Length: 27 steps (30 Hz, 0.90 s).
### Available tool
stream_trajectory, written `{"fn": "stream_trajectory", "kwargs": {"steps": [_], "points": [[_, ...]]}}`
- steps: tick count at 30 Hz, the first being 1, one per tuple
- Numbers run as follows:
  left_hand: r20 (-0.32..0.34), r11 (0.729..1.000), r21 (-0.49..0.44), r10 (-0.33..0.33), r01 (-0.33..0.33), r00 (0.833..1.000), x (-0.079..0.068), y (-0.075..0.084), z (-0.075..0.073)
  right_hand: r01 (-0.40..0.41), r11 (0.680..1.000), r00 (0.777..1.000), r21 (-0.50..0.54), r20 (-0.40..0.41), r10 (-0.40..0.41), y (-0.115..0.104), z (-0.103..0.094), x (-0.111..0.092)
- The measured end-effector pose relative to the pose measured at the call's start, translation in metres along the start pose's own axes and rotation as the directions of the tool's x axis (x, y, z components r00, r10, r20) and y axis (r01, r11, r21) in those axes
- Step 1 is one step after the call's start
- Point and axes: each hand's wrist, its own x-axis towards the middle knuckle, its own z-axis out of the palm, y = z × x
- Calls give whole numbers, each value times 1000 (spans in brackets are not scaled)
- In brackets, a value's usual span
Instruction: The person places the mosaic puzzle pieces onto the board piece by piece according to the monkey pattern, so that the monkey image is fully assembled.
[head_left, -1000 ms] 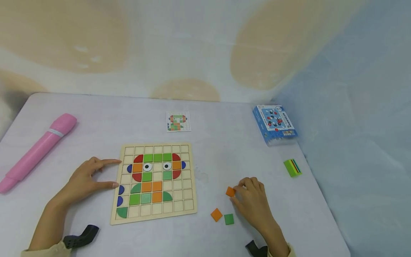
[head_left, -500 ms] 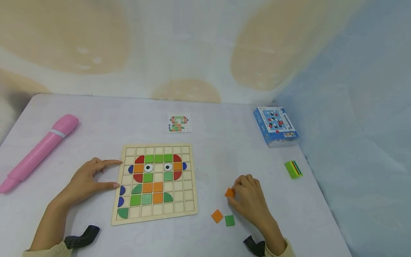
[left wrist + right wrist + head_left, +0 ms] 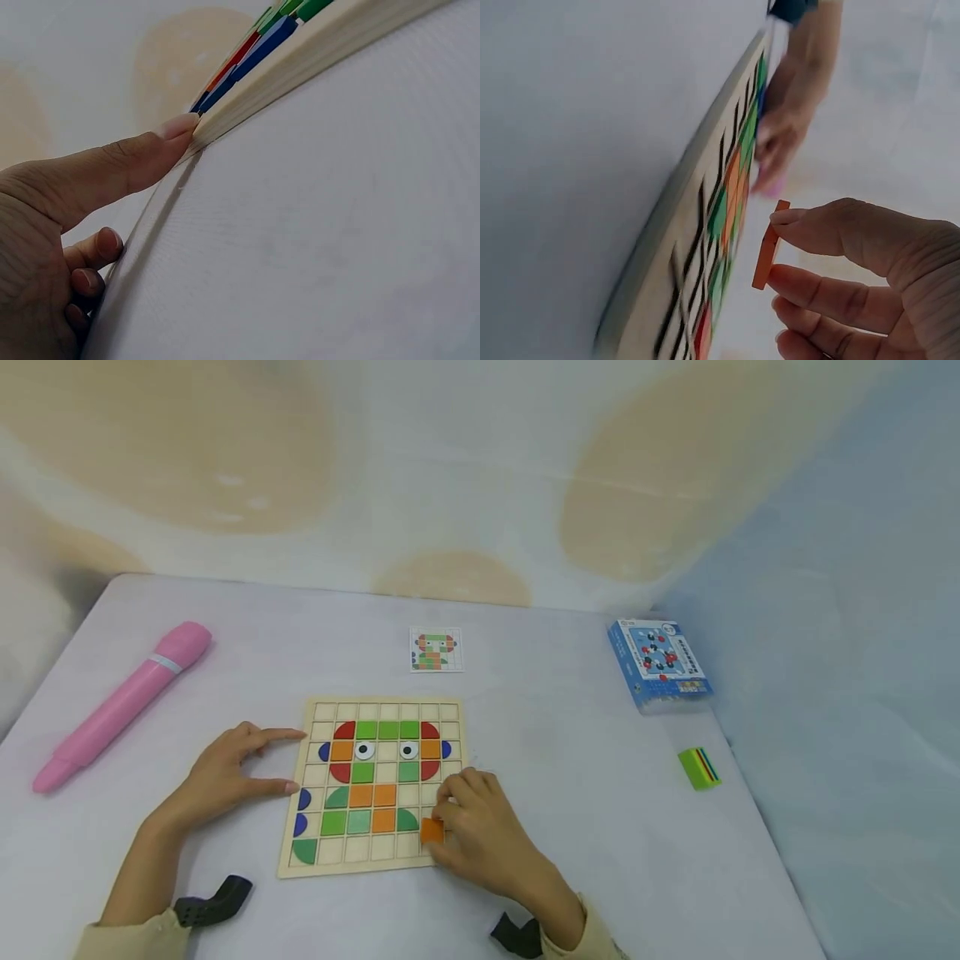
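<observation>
A wooden grid board (image 3: 375,853) lies on the table, with red, green, orange and blue tiles set in it as a figure with two eyes. Thumb and index finger of my left hand (image 3: 225,777), spread and straight, touch the board's left edge. In the left wrist view the thumb (image 3: 120,165) presses the board's side. My right hand (image 3: 487,831) pinches an orange square tile (image 3: 431,831) between thumb and fingers over the board's lower right squares. In the right wrist view this tile (image 3: 767,255) is seen edge-on, apart from the board.
Behind the board lies a small pattern card (image 3: 437,650). A pink tube-shaped object (image 3: 123,706) lies at the left. At the right are a blue box (image 3: 660,664) and a small stack of coloured pieces (image 3: 699,768), mostly lime green.
My right hand has carried the orange tile left from the table to over the board; its arm now covers where the loose orange and green tiles lay. My left hand stays at the board's edge.
</observation>
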Motion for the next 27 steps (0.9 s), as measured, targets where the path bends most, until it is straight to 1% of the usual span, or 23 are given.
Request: {"fn": "stream_trajectory", "kwargs": {"steps": [2, 5, 10, 15, 20, 27], "points": [[3, 1000, -5, -2, 2, 1000, 1, 1, 1, 57, 998, 998, -23, 27, -56, -14, 6, 12], [7, 1000, -8, -4, 4, 1000, 2, 2, 1, 139, 988, 989, -65, 62, -135, -32, 16, 30], [-8, 1000, 1, 17, -17, 1000, 1, 0, 1, 211, 973, 975, -92, 91, -203, -56, 29, 51], [-26, 1000, 0, 26, -26, 999, 1, 0, 1, 236, 963, 969, -128, 110, -223, -69, 36, 61], [-5, 1000, -14, 15, -15, 1000, 3, 3, -1, 236, 961, 967, -147, 131, -217, -72, 39, 62], [7, 1000, -6, -1, 1, 1000, 1, 3, -1, 211, 972, 970, -102, 140, -197, -73, 41, 62]]}}
